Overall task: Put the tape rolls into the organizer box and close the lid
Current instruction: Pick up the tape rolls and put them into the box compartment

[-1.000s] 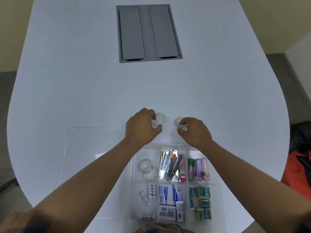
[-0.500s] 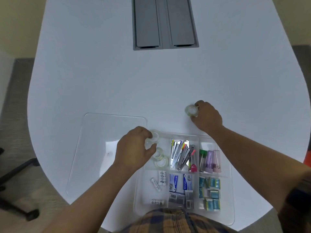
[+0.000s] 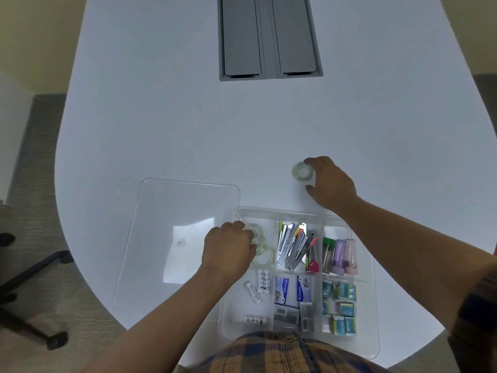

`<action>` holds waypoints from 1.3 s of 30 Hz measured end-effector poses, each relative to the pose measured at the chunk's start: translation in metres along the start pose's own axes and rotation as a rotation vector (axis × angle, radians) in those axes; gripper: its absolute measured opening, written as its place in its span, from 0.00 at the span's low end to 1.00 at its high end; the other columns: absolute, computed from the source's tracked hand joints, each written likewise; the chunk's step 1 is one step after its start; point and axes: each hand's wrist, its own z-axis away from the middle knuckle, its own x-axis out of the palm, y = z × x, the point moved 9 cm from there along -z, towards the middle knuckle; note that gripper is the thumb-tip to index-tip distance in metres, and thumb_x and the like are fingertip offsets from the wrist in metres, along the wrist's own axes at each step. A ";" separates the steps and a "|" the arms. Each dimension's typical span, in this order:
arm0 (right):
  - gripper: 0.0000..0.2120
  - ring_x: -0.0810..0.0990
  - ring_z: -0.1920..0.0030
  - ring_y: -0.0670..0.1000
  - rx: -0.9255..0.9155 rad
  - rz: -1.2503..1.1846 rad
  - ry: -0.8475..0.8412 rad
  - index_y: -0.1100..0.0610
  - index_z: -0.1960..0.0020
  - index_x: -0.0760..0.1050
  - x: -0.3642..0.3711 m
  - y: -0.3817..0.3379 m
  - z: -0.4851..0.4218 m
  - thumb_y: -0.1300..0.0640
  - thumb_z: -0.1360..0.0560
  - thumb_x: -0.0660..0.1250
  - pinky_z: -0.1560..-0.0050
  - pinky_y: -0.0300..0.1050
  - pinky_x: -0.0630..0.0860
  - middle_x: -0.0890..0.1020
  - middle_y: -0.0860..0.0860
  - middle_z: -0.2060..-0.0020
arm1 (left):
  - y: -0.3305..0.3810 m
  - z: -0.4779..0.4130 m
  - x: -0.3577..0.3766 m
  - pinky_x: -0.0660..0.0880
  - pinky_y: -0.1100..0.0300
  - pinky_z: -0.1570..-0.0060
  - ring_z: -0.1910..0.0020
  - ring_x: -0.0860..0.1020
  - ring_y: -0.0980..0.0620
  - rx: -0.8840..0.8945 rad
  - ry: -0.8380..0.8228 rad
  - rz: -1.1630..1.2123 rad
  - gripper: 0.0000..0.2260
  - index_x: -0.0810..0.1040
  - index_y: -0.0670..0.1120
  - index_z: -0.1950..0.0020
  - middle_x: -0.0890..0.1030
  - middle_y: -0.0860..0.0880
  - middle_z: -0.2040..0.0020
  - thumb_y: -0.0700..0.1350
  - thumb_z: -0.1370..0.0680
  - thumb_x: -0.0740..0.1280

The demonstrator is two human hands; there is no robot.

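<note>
The clear organizer box (image 3: 372, 313) sits at the table's near edge, and its clear lid (image 3: 172, 211) lies flat to the left of it. My left hand (image 3: 228, 254) is over the box's top-left compartment, fingers closed on a clear tape roll (image 3: 255, 232). Under that roll, more tape rolls (image 3: 265, 258) lie in the same compartment. One tape roll (image 3: 302, 171) lies flat on the table beyond the box. My right hand (image 3: 332, 184) curves around its right side with the fingers spread; the index fingertip is at its rim and the thumb is apart from it.
Other compartments hold staplers (image 3: 291, 246), batteries (image 3: 263, 282), staple boxes (image 3: 293, 289), blue packets (image 3: 341, 305) and small tubes (image 3: 340, 255). A grey cable hatch (image 3: 269, 36) is set into the white table (image 3: 161, 117) far ahead. A chair base (image 3: 29, 281) stands on the floor at left.
My left hand carried its roll from the table down into the top-left compartment. My right hand's fingers have spread around its roll, which now lies flat on the table.
</note>
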 end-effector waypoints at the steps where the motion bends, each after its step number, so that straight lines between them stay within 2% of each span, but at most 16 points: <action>1: 0.28 0.77 0.42 0.59 -0.015 0.007 -0.016 0.48 0.31 0.67 0.002 -0.002 -0.001 0.56 0.29 0.71 0.49 0.54 0.78 0.70 0.50 0.33 | 0.001 -0.001 0.003 0.66 0.57 0.61 0.53 0.78 0.48 0.005 -0.013 -0.020 0.13 0.81 0.52 0.47 0.80 0.52 0.47 0.54 0.22 0.60; 5: 0.24 0.78 0.44 0.58 -0.032 0.035 0.000 0.47 0.35 0.71 0.003 -0.007 -0.003 0.56 0.29 0.71 0.51 0.53 0.78 0.74 0.50 0.37 | -0.001 0.001 0.001 0.71 0.56 0.58 0.52 0.79 0.46 0.019 0.011 0.066 0.12 0.79 0.51 0.45 0.81 0.52 0.44 0.54 0.24 0.62; 9: 0.19 0.79 0.49 0.59 -0.041 0.086 0.035 0.51 0.39 0.72 0.002 -0.010 -0.004 0.55 0.29 0.71 0.58 0.48 0.74 0.79 0.52 0.45 | -0.014 0.016 -0.026 0.78 0.56 0.66 0.60 0.82 0.48 -0.011 0.230 0.282 0.09 0.81 0.50 0.48 0.84 0.53 0.52 0.50 0.27 0.70; 12: 0.17 0.80 0.51 0.58 -0.004 0.061 0.026 0.52 0.42 0.72 0.001 -0.008 -0.002 0.52 0.29 0.71 0.59 0.46 0.73 0.80 0.52 0.50 | -0.036 0.030 -0.032 0.74 0.62 0.65 0.61 0.81 0.52 -0.097 0.340 0.354 0.10 0.80 0.51 0.48 0.84 0.55 0.51 0.48 0.28 0.73; 16: 0.13 0.79 0.51 0.58 0.027 -0.038 0.062 0.52 0.46 0.74 -0.010 -0.015 0.010 0.50 0.28 0.70 0.56 0.47 0.75 0.80 0.52 0.49 | -0.061 0.044 -0.020 0.76 0.58 0.61 0.54 0.80 0.53 -0.212 0.349 0.397 0.12 0.78 0.52 0.43 0.81 0.55 0.46 0.50 0.25 0.69; 21: 0.10 0.78 0.47 0.54 -0.050 -0.164 0.105 0.50 0.47 0.76 -0.018 -0.045 0.048 0.51 0.28 0.69 0.52 0.47 0.75 0.80 0.49 0.44 | -0.081 0.061 0.013 0.77 0.52 0.48 0.44 0.80 0.47 -0.284 0.277 0.420 0.16 0.76 0.48 0.37 0.80 0.50 0.39 0.49 0.24 0.68; 25: 0.10 0.75 0.41 0.53 -0.162 -0.165 0.110 0.50 0.49 0.79 -0.012 -0.075 0.095 0.52 0.30 0.71 0.48 0.48 0.76 0.79 0.47 0.40 | -0.085 0.077 0.037 0.70 0.51 0.34 0.32 0.72 0.46 -0.320 0.229 0.454 0.24 0.70 0.45 0.29 0.75 0.47 0.31 0.52 0.23 0.67; 28: 0.09 0.73 0.38 0.53 -0.240 -0.122 0.081 0.51 0.51 0.82 0.005 -0.096 0.126 0.53 0.31 0.72 0.48 0.49 0.77 0.80 0.48 0.40 | -0.079 0.083 0.053 0.56 0.50 0.25 0.23 0.57 0.49 -0.288 0.144 0.482 0.31 0.55 0.45 0.23 0.61 0.48 0.23 0.59 0.21 0.59; 30: 0.09 0.72 0.36 0.52 -0.259 -0.099 0.058 0.51 0.51 0.82 0.016 -0.104 0.140 0.52 0.31 0.71 0.47 0.49 0.77 0.79 0.48 0.39 | -0.071 0.088 0.063 0.49 0.51 0.24 0.22 0.49 0.51 -0.210 0.081 0.460 0.33 0.45 0.48 0.21 0.50 0.51 0.21 0.62 0.21 0.50; 32: 0.10 0.71 0.35 0.51 -0.260 -0.052 0.023 0.50 0.49 0.82 0.029 -0.108 0.147 0.51 0.30 0.69 0.44 0.48 0.75 0.78 0.47 0.37 | -0.068 0.092 0.070 0.45 0.52 0.24 0.22 0.44 0.52 -0.145 0.036 0.399 0.33 0.41 0.50 0.22 0.45 0.54 0.21 0.63 0.21 0.46; 39: 0.15 0.70 0.34 0.53 -0.224 0.065 -0.005 0.50 0.40 0.79 0.047 -0.105 0.156 0.54 0.27 0.66 0.38 0.48 0.70 0.75 0.48 0.33 | -0.071 0.094 0.085 0.38 0.52 0.25 0.24 0.35 0.51 -0.089 -0.047 0.281 0.32 0.34 0.50 0.25 0.35 0.52 0.23 0.59 0.19 0.50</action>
